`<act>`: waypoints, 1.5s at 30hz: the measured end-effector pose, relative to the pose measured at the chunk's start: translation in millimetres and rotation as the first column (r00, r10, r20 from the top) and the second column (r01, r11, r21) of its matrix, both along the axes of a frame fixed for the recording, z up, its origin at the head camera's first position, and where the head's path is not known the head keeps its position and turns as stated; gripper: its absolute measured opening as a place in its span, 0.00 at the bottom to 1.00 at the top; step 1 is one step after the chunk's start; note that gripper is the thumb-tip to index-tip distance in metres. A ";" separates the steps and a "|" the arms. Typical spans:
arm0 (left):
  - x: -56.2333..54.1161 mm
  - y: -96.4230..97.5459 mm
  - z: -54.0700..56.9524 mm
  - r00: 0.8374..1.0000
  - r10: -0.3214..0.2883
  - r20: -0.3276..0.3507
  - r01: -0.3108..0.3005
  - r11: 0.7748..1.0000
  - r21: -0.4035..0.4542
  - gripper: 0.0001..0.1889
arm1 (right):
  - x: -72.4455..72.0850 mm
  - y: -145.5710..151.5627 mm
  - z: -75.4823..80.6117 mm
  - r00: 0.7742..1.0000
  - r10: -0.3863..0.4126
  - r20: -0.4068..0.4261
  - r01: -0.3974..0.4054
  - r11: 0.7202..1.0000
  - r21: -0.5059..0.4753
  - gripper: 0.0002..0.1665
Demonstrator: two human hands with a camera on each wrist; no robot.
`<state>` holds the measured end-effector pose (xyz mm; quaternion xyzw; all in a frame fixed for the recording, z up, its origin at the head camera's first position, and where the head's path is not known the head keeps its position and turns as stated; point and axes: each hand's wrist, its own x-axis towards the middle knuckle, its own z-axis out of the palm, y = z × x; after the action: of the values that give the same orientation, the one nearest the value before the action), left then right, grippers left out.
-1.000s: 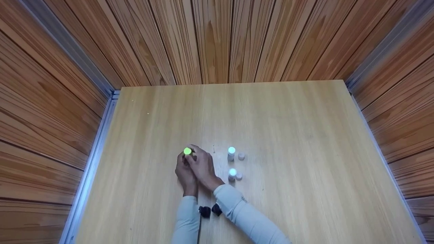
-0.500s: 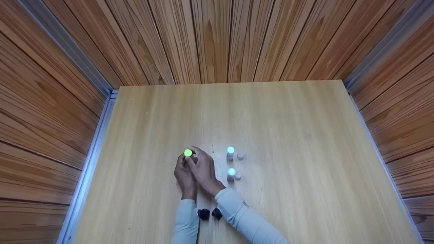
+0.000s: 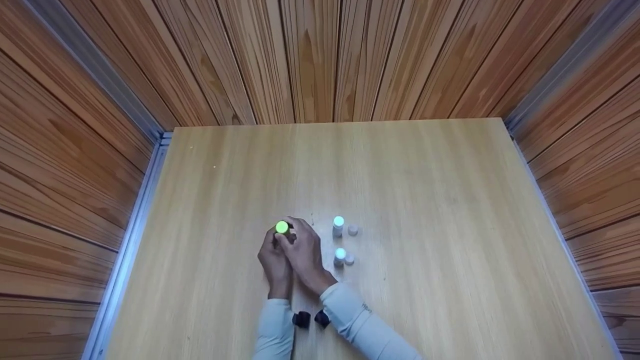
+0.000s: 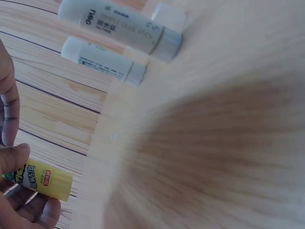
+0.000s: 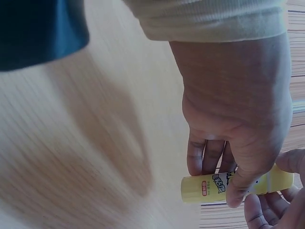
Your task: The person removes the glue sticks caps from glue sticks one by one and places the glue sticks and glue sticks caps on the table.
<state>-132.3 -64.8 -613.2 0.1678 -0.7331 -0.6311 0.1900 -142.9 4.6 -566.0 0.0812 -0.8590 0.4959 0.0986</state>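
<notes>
My right hand [image 3: 306, 252] grips a yellow glue stick [image 5: 193, 190] with printed lettering, its thumb across the label. Fingers of my left hand [image 3: 275, 265] close round the other end, near a seam visible in the right wrist view. Held upright above the table, the stick shows its round yellow-green top in the head view. To the right of the hands stand two white glue sticks, one farther back [image 3: 338, 227] and one nearer [image 3: 339, 258]. Beside each lies a small white cap, the far one [image 3: 353, 230] and the near one [image 3: 349, 259].
The wooden table [image 3: 425, 200] is bounded by plank walls [image 3: 315, 60] at the back and sides, with a metal rail [image 3: 130, 240] along the left edge. Dark wrist devices [image 3: 301, 320] sit near both light sleeves [image 3: 372, 325].
Both hands have shifted slightly right and toward the person together with the yellow glue stick. Their hold on it looks much the same. The white sticks and caps stay put on the table.
</notes>
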 end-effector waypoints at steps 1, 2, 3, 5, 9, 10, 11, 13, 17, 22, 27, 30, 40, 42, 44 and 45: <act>0.7 0.3 0.9 1.000 -0.004 -0.001 0.004 1.000 -0.007 0.15 | 0.8 0.6 0.7 1.000 -0.004 -0.007 0.004 1.000 -0.003 0.22; 1.3 0.4 1.7 1.000 -0.008 -0.006 0.008 1.000 -0.016 0.15 | 1.6 1.3 0.7 1.000 -0.006 -0.019 0.006 1.000 -0.008 0.22; 1.9 0.5 2.5 1.000 -0.010 -0.012 0.010 1.000 -0.029 0.15 | 2.4 2.2 0.7 1.000 -0.006 -0.029 0.006 1.000 -0.019 0.22; 3.0 0.7 3.2 1.000 -0.014 -0.023 0.013 0.999 -0.048 0.15 | 3.5 3.6 0.4 0.999 -0.010 -0.052 0.008 0.999 -0.036 0.22; 5.1 1.3 4.3 0.999 -0.017 -0.044 0.014 0.998 -0.055 0.16 | 6.4 6.2 -0.5 0.997 -0.015 -0.073 0.012 0.999 -0.037 0.22; 5.7 1.4 4.4 0.999 -0.022 -0.046 0.019 0.998 -0.054 0.16 | 7.5 6.9 -0.2 0.997 -0.017 -0.073 0.015 0.999 -0.030 0.22; 6.4 1.4 4.4 0.999 -0.027 -0.047 0.024 0.998 -0.057 0.16 | 8.5 7.7 -0.2 0.997 -0.018 -0.076 0.016 1.000 -0.024 0.22; 7.4 1.4 4.6 0.998 -0.035 -0.049 0.031 0.997 -0.064 0.17 | 10.3 9.1 0.2 0.997 -0.017 -0.077 0.016 1.000 -0.021 0.22; 8.7 1.3 5.7 0.996 -0.055 -0.067 0.049 0.996 -0.079 0.17 | 12.4 11.8 1.1 0.996 -0.011 -0.090 0.007 0.999 -0.043 0.21; 7.3 2.4 9.4 0.994 -0.081 -0.073 0.077 0.996 -0.053 0.16 | 12.8 16.0 3.1 0.992 -0.008 -0.126 -0.002 0.997 -0.080 0.20; 11.1 6.0 32.3 0.992 -0.114 -0.045 0.112 0.993 -0.039 0.15 | 12.3 20.6 5.6 0.988 -0.014 -0.152 0.003 0.998 -0.069 0.19; 15.7 7.8 51.7 0.990 -0.129 -0.053 0.126 0.990 -0.056 0.15 | 12.8 23.3 6.7 0.988 -0.013 -0.156 0.005 0.998 -0.056 0.19; 17.2 6.9 61.3 0.976 -0.192 -0.102 0.190 0.981 -0.029 0.14 | 15.0 28.1 11.8 0.973 -0.007 -0.229 -0.001 0.999 -0.032 0.18; 18.9 7.0 62.6 0.975 -0.195 -0.101 0.193 0.981 -0.030 0.14 | 16.6 28.4 12.6 0.973 -0.008 -0.231 -0.001 0.999 -0.036 0.19; 20.7 7.5 63.5 0.976 -0.194 -0.098 0.192 0.981 -0.036 0.14 | 18.7 28.8 13.4 0.974 -0.009 -0.226 0.000 0.999 -0.040 0.19; 21.8 7.7 64.0 0.977 -0.193 -0.093 0.191 0.981 -0.036 0.14 | 19.7 29.1 13.8 0.974 -0.010 -0.224 0.001 0.999 -0.040 0.19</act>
<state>-110.5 -57.1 -549.1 0.0632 -0.7442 -0.6441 0.1653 -123.2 33.7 -552.2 0.1325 -0.8325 0.5002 0.1979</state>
